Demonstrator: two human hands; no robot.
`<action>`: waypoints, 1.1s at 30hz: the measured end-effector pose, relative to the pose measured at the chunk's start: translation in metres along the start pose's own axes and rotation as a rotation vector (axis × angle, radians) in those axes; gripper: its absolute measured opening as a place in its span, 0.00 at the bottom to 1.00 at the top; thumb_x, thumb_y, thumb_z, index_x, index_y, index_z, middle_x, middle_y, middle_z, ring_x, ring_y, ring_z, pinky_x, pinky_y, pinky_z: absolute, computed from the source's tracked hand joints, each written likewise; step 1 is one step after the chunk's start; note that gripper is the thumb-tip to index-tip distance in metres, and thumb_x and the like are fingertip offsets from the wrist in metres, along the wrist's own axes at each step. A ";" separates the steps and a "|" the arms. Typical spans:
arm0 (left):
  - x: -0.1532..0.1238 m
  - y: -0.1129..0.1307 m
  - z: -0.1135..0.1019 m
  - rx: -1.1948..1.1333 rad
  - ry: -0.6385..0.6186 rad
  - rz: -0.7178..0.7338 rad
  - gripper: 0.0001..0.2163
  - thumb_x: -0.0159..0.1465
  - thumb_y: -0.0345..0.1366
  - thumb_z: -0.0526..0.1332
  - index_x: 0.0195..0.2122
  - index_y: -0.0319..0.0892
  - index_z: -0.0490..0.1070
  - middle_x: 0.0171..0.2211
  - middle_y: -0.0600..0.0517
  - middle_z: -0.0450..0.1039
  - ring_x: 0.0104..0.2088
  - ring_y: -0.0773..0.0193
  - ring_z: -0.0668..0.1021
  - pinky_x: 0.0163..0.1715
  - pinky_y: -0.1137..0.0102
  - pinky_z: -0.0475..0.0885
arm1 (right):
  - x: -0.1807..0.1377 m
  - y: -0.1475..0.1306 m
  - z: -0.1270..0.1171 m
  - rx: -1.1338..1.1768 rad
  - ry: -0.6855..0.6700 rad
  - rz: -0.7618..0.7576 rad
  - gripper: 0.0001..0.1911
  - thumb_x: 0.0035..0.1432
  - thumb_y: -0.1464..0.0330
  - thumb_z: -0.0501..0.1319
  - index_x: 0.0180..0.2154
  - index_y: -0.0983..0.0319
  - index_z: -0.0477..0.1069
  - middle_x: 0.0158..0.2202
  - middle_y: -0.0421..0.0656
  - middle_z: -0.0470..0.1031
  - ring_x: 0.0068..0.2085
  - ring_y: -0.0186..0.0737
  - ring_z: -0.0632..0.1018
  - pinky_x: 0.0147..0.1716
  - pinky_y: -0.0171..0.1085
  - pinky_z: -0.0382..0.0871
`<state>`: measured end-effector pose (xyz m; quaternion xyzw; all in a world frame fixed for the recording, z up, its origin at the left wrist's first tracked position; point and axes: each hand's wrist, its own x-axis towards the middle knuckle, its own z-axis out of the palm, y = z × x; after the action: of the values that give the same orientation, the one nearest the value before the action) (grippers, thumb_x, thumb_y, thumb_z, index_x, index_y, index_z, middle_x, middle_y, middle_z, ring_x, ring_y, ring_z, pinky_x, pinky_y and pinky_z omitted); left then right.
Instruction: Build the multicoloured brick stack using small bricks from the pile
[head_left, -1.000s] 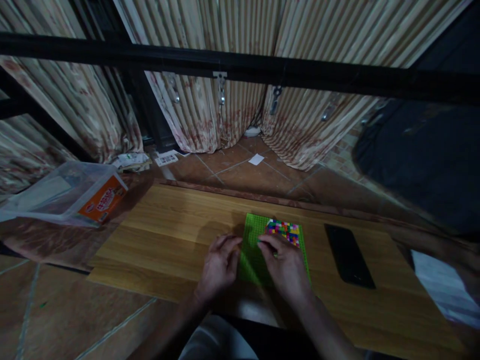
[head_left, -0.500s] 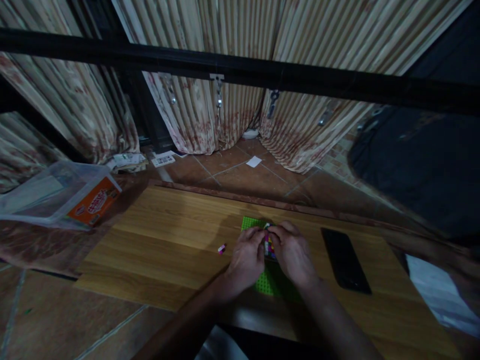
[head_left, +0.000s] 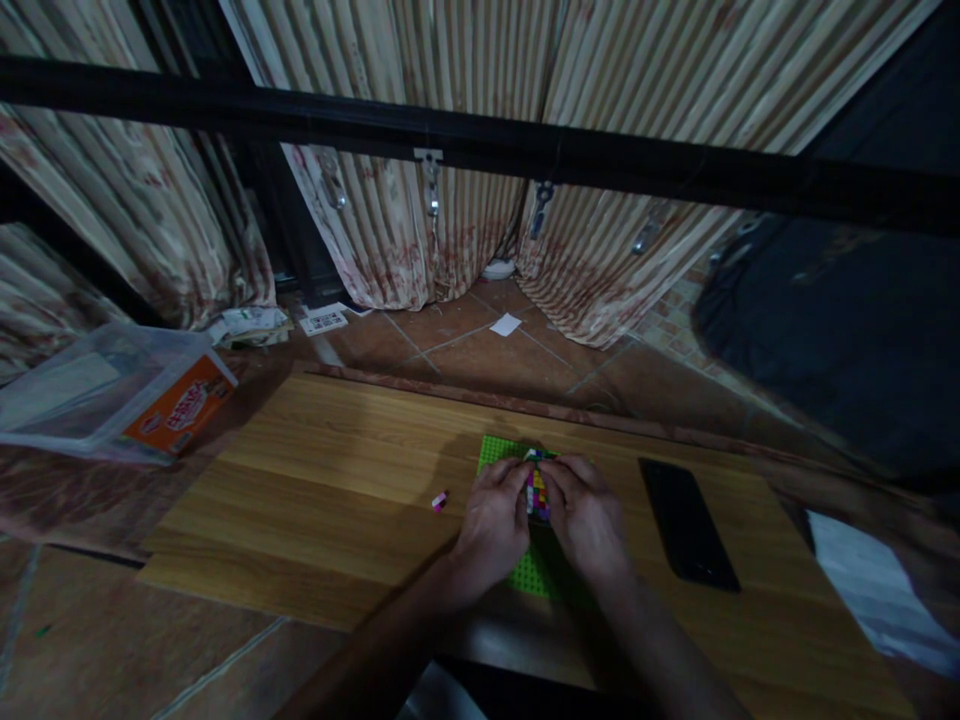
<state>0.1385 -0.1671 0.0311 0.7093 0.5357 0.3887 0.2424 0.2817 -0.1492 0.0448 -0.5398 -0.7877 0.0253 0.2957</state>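
Note:
A green studded baseplate (head_left: 531,575) lies on the wooden table, partly covered by both hands. On it sits a cluster of small toy bricks (head_left: 537,492) in white, pink, yellow and other colours. My left hand (head_left: 495,512) is bent round the cluster's left side, its fingertips at the upper edge. From the right, my right hand (head_left: 589,510) presses its closed fingers against the bricks. Whether either hand pinches a single brick is hidden by the fingers. Apart from the plate, to its left, lies a small pink and white brick piece (head_left: 439,500).
A black phone (head_left: 688,523) lies on the table (head_left: 315,480) right of the baseplate. Beyond the left end stands a clear plastic bin (head_left: 112,400) with an orange label. White paper (head_left: 877,585) lies past the right edge. Curtains (head_left: 465,230) hang behind a dark bar (head_left: 480,130).
My right hand's fingers have shifted slightly, so more of the brick cluster and its top edge shows. My left hand stays nearly in place. The whole view has moved slightly.

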 end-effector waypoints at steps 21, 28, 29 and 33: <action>-0.028 -0.030 -0.046 0.066 0.118 -0.043 0.22 0.62 0.21 0.52 0.54 0.42 0.71 0.53 0.45 0.74 0.56 0.57 0.74 0.58 0.57 0.71 | -0.008 -0.009 0.003 -0.130 0.036 -0.037 0.17 0.68 0.73 0.50 0.45 0.63 0.77 0.44 0.51 0.78 0.45 0.45 0.78 0.49 0.41 0.72; -0.058 -0.073 -0.079 0.173 0.181 -0.144 0.20 0.64 0.23 0.51 0.53 0.43 0.72 0.54 0.46 0.74 0.56 0.59 0.75 0.59 0.59 0.71 | -0.029 -0.068 0.022 0.142 -0.007 -0.105 0.15 0.68 0.74 0.52 0.41 0.59 0.77 0.39 0.45 0.78 0.41 0.40 0.79 0.44 0.37 0.73; -0.060 -0.075 -0.079 0.188 0.174 -0.141 0.20 0.64 0.23 0.51 0.53 0.43 0.72 0.54 0.47 0.74 0.57 0.59 0.75 0.59 0.59 0.71 | -0.030 -0.076 0.028 0.170 -0.047 -0.102 0.15 0.68 0.75 0.52 0.40 0.59 0.77 0.38 0.45 0.78 0.40 0.40 0.78 0.43 0.37 0.73; -0.064 -0.080 -0.076 0.223 0.154 -0.102 0.20 0.64 0.23 0.51 0.54 0.43 0.72 0.54 0.47 0.74 0.57 0.59 0.74 0.59 0.60 0.71 | -0.031 -0.093 0.049 0.251 -0.122 -0.045 0.12 0.66 0.76 0.54 0.39 0.60 0.76 0.36 0.44 0.77 0.40 0.41 0.78 0.42 0.37 0.72</action>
<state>0.0236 -0.2083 -0.0040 0.6718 0.6280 0.3672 0.1396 0.1877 -0.2009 0.0245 -0.4783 -0.8067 0.1499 0.3131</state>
